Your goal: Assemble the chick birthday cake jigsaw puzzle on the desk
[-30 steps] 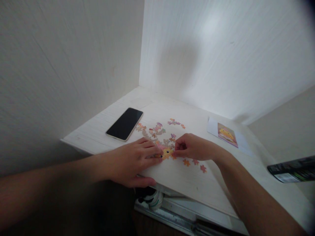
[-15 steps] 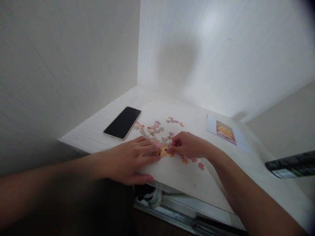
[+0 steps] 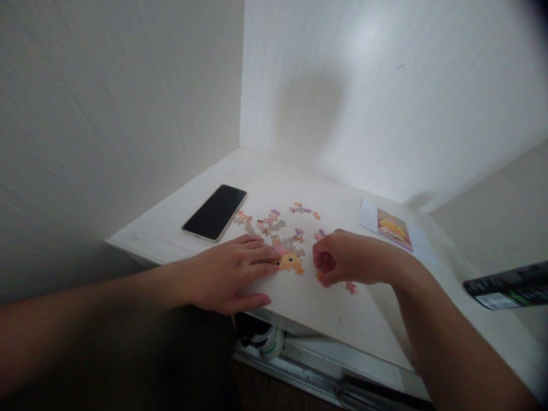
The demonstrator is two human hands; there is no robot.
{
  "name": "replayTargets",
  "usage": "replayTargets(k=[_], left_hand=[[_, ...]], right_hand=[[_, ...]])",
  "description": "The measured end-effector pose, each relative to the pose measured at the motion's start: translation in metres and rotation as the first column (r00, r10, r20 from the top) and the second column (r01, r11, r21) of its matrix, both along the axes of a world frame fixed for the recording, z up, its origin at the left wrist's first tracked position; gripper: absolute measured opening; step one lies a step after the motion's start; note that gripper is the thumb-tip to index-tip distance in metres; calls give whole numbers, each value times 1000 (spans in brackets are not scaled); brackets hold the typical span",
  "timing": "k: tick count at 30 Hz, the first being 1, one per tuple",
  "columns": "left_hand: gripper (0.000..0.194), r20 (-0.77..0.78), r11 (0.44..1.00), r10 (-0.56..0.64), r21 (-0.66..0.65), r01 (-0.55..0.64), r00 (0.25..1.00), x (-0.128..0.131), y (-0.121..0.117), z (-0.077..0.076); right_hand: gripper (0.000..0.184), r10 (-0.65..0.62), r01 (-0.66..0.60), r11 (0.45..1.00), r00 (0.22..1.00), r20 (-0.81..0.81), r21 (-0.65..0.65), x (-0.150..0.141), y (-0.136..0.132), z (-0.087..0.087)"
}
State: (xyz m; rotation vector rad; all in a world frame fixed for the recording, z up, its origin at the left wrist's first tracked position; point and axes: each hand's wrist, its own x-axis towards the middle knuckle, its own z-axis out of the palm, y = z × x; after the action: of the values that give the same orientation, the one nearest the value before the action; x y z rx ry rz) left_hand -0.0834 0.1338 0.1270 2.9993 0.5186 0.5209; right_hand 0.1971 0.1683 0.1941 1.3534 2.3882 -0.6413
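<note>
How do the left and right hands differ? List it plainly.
The left hand lies nearly flat, fingers stretched out; the right hand is curled, fingers bent in. The left hand overlaps the puzzle; the right hand is apart from it, beside loose pieces. Both are bare.

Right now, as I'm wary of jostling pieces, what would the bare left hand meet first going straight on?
The left hand points at the flat yellow-and-pink jigsaw section, probably meeting that first; its fingertips seem at or over one edge, but depth is unclear.
</note>
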Motion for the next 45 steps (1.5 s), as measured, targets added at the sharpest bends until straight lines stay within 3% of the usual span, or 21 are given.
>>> replayTargets(k=[9,12,16,21,27,37,45], left_hand=[[47,14,1000,-13,-8,13,1000,1,0,2],[48,-9,999,-1,-34,1,1000,1,1,2],[47,0,999,3,-50,-3,1000,1,2,2],[48,23,996,12,-90,-9,1000,1,2,1],[45,50,993,45,-112,-39,998,0,1,-3],[46,31,994,44,-100,-41,999,1,2,-3],[46,48,996,34,-87,-30,998,2,2,-3]], right_hand=[[8,74,-90,989,988,-133,-118,-2,3,-2],[13,107,-140,983,963,-248,-120,-6,6,1],[20,40,-122,977,910,-412,-175,-16,6,-1],[23,0,-119,960,905,-425,-253,-27,2,-10],[26,16,-86,975,945,-326,-204,-35,-3,-12],[25,2,-32,997,927,-374,-76,-41,-6,-23],[21,12,-37,998,916,-400,-56,-40,-7,-23]])
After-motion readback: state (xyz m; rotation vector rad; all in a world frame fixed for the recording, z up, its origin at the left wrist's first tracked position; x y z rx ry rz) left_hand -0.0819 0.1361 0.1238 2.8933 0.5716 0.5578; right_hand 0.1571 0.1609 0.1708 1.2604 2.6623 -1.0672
